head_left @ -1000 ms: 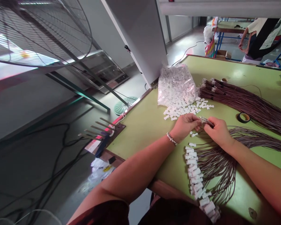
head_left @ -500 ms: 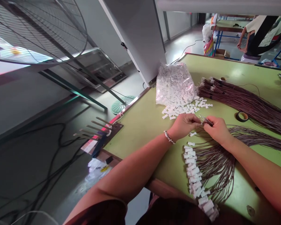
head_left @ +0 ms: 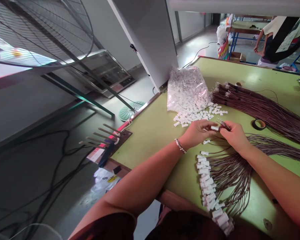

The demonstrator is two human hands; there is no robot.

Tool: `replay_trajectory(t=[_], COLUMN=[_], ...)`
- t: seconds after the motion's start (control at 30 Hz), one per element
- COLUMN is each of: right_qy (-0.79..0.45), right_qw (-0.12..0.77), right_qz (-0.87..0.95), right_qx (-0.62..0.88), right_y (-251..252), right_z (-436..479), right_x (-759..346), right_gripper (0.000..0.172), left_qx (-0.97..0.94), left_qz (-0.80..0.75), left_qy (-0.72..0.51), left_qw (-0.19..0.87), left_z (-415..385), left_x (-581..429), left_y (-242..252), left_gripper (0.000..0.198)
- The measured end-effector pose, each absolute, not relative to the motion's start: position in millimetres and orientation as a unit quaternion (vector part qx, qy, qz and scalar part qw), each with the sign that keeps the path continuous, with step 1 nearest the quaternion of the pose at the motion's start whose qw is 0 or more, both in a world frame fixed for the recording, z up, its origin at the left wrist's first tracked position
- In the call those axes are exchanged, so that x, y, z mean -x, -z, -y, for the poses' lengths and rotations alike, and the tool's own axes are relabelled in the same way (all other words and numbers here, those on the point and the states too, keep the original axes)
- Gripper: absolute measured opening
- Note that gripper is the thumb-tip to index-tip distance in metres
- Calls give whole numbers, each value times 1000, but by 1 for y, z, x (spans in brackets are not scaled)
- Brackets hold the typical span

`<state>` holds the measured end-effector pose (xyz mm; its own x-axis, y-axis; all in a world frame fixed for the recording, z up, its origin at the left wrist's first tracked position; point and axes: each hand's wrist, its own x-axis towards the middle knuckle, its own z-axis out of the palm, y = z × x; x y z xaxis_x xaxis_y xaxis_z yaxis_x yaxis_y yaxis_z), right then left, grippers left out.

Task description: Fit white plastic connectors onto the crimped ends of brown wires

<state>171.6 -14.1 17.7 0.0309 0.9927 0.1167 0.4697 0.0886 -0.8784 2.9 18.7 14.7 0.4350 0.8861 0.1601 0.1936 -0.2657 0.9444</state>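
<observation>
- The white connector (head_left: 214, 128): a small oblong plastic piece, lying roughly level, pinched in the fingertips of the left hand (head_left: 198, 131), just at 8 o'clock of the wire tips.
- The brown wires (head_left: 224, 124): a thin bundle with metal-tipped ends, gripped in the right hand (head_left: 236, 135), tips pointing toward 10 o'clock.

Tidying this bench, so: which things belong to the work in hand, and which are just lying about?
In use: left hand, white connector it holds, right hand, brown wires it grips, loose connectors, connector bag, finished wires, stock wire bundle.
Lying about: tape roll, peg rack, floor fan.
</observation>
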Motion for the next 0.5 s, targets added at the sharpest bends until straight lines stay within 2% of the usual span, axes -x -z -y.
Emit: replay_trajectory(t=[0.1, 0.2, 0.3, 0.5], right_qy=[-313, -283, -240, -154], right_qw=[399, 387, 370, 326], right_qz=[626, 652, 691, 757], right_qx=[593, 588, 573, 546], right_y=[-16, -14, -14, -18], right_z=[15, 17, 20, 23], right_x=[-171, -171, -172, -173], right_gripper=[15, 16, 11, 9], left_qx=[-711, -653, -596, -555], left_qz=[-403, -411, -399, -393], left_qy=[-356, -327, -307, -271], left_qw=[454, 546, 626, 681], left_z=[-16, -15, -15, -16], left_x=[-3, -4, -5, -4], left_y=[-18, -20, -19, -19], left_gripper=[12, 10, 16, 28])
